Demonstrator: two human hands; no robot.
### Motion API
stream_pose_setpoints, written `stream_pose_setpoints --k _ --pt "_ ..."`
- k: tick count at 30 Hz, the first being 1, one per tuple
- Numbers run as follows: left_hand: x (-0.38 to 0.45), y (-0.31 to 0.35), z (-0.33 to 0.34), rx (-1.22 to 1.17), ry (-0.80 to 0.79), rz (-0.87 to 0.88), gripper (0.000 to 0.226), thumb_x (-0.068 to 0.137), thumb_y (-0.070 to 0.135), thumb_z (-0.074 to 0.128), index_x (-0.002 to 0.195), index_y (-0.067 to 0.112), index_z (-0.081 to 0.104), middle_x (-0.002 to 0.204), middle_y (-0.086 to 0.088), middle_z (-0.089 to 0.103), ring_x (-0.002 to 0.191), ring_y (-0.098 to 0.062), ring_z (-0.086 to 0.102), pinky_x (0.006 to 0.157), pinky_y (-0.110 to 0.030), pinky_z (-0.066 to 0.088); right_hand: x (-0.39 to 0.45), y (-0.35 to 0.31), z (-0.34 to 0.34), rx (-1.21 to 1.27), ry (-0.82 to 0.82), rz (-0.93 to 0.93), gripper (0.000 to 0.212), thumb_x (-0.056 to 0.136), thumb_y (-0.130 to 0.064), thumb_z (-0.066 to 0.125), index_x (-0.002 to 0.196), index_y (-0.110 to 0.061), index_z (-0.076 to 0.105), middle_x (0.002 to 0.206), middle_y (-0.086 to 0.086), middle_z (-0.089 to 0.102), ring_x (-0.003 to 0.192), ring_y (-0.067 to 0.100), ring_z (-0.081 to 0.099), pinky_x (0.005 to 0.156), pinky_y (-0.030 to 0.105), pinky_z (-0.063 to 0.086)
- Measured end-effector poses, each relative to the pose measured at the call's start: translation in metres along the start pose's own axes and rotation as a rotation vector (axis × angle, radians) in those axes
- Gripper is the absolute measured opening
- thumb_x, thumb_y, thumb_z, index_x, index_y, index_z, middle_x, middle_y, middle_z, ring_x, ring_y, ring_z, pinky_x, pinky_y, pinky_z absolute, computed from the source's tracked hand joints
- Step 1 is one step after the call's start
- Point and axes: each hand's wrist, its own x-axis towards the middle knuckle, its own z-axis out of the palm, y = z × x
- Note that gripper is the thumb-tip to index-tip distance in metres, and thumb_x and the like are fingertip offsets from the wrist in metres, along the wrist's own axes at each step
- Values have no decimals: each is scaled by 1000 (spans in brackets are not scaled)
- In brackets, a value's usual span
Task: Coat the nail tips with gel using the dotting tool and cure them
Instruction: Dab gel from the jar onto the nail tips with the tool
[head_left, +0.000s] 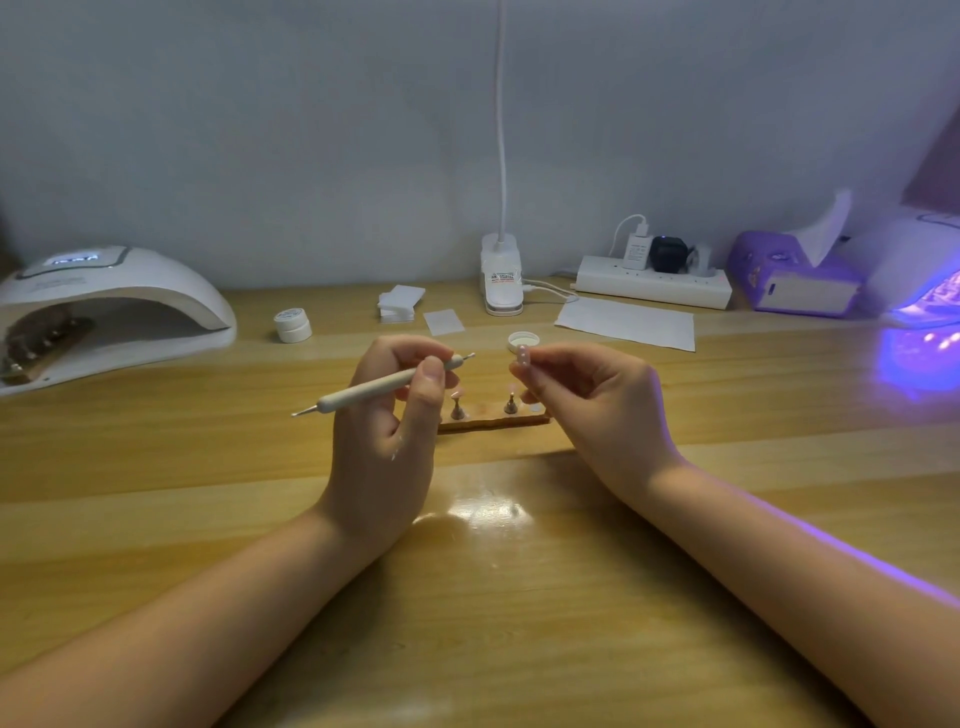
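I have the dotting tool (384, 387) in my left hand (387, 415), thumb and fingers curled round its pale barrel like a pen, with the far ball end pointing toward my other hand so I can reach the work without shifting my grip. My right hand (582, 400) pinches a small nail tip (523, 358) between thumb and fingertips, lifted off the surface (493, 571) and turned up toward me so I can see its face as I spread the gel. The two hands are near each other but the tool's end is not touching the tip yet.

Just behind the tip sits the open gel pot (523, 341), close enough to dip into. Below my hands is the wooden holder (493, 422) with its little metal stands (457, 408); I cannot tell whether they carry tips.

The white lamp (104, 306) on the left has another holder resting inside its mouth. The lamp on the far right (919, 280) glows violet onto the surface. A closed white jar (292, 325) and some wipes (397, 304) wait further back.

I judge I'm about to coat this tip; a light load of gel would keep it from pooling at the edges.
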Motion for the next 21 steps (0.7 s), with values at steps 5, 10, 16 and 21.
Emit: stream_pose_setpoints --k 5,10,16,21 --pt "1 -3 -1 -8 23 -43 11 94 20 47 95 24 57 87 19 65 84 -10 65 69 -17 52 1 0 -3 -22 8 28 23 84 -10 70 106 -7 69 87 5 73 75 15 71 72 34 60" --pt "1 -4 -1 -6 30 -47 11 94 20 47 95 25 57 88 18 66 84 -11 65 70 -17 52 2 -1 -4 -34 21 57 15 85 -13 70 100 -12 71 83 5 73 73 18 71 70 39 60" --pt "2 -4 -2 -4 25 -52 12 94 21 47 95 26 57 89 18 65 87 -10 65 71 -17 52 6 4 -9 -151 12 147 12 88 -22 69 99 -18 72 85 -7 72 75 12 69 71 36 59" --pt "1 -3 -1 -9 14 -56 12 94 21 46 96 25 57 89 20 65 88 -9 65 71 -15 51 10 10 -13 -306 -33 211 1 86 -34 69 86 -33 70 77 -17 66 67 6 57 64 28 50"
